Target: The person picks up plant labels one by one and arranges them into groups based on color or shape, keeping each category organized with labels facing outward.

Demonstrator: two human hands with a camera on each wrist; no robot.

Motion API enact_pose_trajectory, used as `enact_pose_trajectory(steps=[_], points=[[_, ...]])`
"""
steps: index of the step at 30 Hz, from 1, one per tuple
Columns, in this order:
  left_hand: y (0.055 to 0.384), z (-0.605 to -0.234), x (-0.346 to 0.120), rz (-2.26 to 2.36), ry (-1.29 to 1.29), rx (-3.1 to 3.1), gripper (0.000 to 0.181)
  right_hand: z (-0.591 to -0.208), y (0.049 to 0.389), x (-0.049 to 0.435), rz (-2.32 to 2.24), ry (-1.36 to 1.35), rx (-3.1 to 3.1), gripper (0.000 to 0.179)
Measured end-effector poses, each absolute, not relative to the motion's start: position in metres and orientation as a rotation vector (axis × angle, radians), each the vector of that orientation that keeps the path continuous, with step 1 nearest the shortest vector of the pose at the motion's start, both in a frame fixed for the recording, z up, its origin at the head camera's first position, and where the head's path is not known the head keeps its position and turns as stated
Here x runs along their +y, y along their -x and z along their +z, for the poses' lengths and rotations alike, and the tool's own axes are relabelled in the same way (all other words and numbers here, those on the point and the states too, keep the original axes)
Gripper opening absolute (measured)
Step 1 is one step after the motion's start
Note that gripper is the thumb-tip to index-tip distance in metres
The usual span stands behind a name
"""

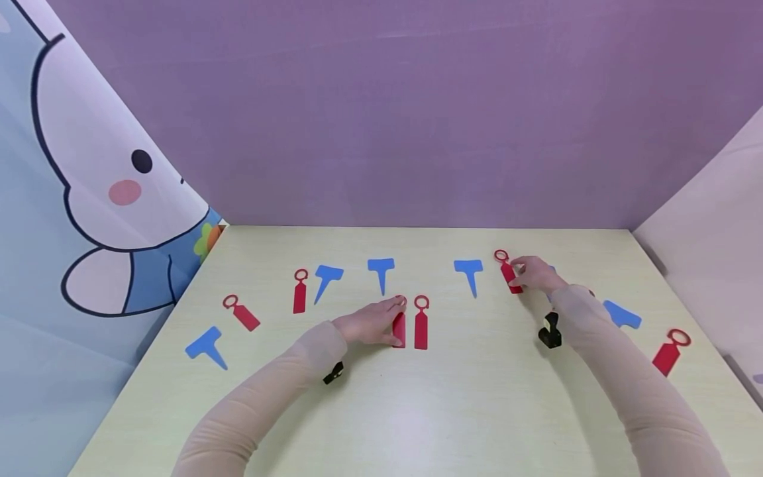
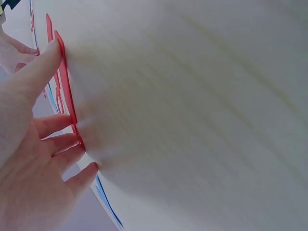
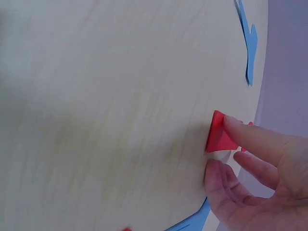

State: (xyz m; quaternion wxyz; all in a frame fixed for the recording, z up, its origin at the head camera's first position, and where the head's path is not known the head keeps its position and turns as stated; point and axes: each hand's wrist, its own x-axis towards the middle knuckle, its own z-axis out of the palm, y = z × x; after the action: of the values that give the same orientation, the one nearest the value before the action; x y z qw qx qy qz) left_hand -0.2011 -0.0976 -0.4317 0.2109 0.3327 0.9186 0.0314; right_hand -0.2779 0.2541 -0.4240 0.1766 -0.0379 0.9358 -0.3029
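Left hand (image 1: 371, 322): fingers, seen spread only in left wrist view, touch flat red ring-topped tag (image 1: 400, 326), worktop (image 1: 459, 404) centre. Right hand (image 1: 539, 273): touches matching flat red tag (image 1: 507, 271), toward far right; whether pinching, cannot tell.

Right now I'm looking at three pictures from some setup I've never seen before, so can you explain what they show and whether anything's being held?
There's no robot: these are a person's bare left hand and right hand, in long sleeves. The wide picture comes from a camera worn on the head; the other two come from cameras worn on each wrist. Flat red tags with ring ends and blue T-shaped pieces lie on the pale table. The left hand touches a nearer tag; the right hand touches a farther tag. Neither plainly grips or lifts anything.
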Motion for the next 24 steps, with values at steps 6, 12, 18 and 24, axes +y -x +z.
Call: enact_pose_trajectory(steps=[6,12,18,24], points=[[0.201,-0.432,-0.098,0.088,-0.921,2.556,0.079,-0.422,0.280,0.252,-0.872,0.134,2.602,0.052],[0.201,-0.432,-0.098,0.094,-0.911,2.552,0.080,-0.428,0.287,0.256,-0.914,0.116,2.572,0.053],[0.201,-0.432,-0.098,0.088,-0.906,2.548,0.080,-0.436,0.295,0.262,-1.003,0.113,2.531,0.052],[0.201,-0.431,-0.098,0.103,-0.908,2.547,0.080,-0.420,0.281,0.249,-0.950,0.065,2.553,0.050]])
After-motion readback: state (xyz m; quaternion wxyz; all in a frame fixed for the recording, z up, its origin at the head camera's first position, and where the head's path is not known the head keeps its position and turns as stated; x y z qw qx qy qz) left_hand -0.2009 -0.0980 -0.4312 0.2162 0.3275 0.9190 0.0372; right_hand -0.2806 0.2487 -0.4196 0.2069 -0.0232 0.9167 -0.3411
